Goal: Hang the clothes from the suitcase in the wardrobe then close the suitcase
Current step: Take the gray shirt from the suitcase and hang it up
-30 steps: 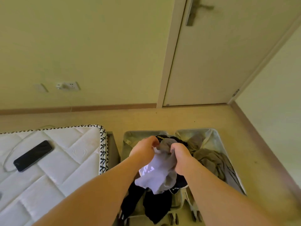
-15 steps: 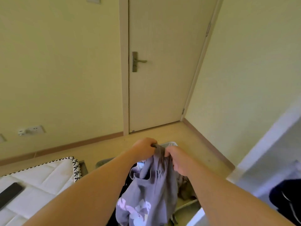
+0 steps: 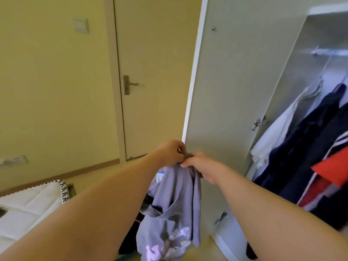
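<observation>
- Hands: we see the left hand (image 3: 169, 152) and the right hand (image 3: 204, 166) meeting in mid-air. Their fingers are curled and pinch the bunched top edge of a grey-purple garment (image 3: 175, 202). The knuckles nearly touch.
- Garment: it hangs straight down from the two hands, gathered at the top and looser below. Pale pink lettering shows near its lower end.
- Position: the hands hold it just in front of the near edge of the open wardrobe door (image 3: 226, 91), left of the wardrobe (image 3: 299, 68) interior.
- Wardrobe contents: a white garment (image 3: 273, 140), a dark navy garment (image 3: 310, 140) and a red garment (image 3: 331, 170) hang side by side below the rail (image 3: 329, 52).
- Below the held garment: dark fabric (image 3: 130, 234) lies low. We cannot tell what it lies in.
- Lower left: a corner of a white quilted mattress (image 3: 28, 204) with black-and-white trim.
- Background: a closed room door (image 3: 156, 53) with a lever handle (image 3: 130, 84), a light switch (image 3: 81, 25) and a wall socket (image 3: 14, 160).
</observation>
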`<act>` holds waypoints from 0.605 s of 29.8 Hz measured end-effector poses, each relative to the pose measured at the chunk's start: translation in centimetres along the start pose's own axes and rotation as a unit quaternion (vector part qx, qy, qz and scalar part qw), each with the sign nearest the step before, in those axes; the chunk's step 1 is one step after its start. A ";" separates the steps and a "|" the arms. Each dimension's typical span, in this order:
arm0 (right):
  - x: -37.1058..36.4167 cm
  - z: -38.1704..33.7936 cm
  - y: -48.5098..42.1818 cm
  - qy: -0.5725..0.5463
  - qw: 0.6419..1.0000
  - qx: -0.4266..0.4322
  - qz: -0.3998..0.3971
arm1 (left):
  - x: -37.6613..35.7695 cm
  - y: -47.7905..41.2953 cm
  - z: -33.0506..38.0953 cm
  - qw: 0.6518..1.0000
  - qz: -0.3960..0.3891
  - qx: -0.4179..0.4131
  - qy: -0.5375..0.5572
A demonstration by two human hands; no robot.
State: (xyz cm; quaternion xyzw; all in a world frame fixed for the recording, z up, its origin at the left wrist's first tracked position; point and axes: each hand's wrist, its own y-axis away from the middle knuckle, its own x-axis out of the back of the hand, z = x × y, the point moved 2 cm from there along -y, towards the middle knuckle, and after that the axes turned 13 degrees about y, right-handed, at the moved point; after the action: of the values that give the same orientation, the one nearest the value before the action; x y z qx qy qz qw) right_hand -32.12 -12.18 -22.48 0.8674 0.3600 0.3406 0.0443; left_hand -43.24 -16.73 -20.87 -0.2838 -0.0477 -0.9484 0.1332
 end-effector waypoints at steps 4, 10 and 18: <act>3.9 0.7 2.8 -0.028 0.994 0.015 0.101 | -2.3 0.5 4.7 0.997 0.029 -0.040 0.053; 9.7 1.3 6.9 -0.090 0.962 0.026 0.257 | -5.8 0.9 9.6 0.997 -0.027 -0.043 0.053; 17.6 2.6 12.7 -0.177 0.890 0.050 0.418 | -10.7 -0.2 10.5 0.987 -0.147 0.027 -0.063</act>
State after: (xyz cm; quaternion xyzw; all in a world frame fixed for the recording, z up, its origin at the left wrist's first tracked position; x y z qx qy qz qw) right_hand -13.98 -9.59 -10.58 0.9846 -0.0333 0.1503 -0.0829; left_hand -29.15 -12.41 -17.96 -0.3295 -0.1225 -0.9362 -0.0037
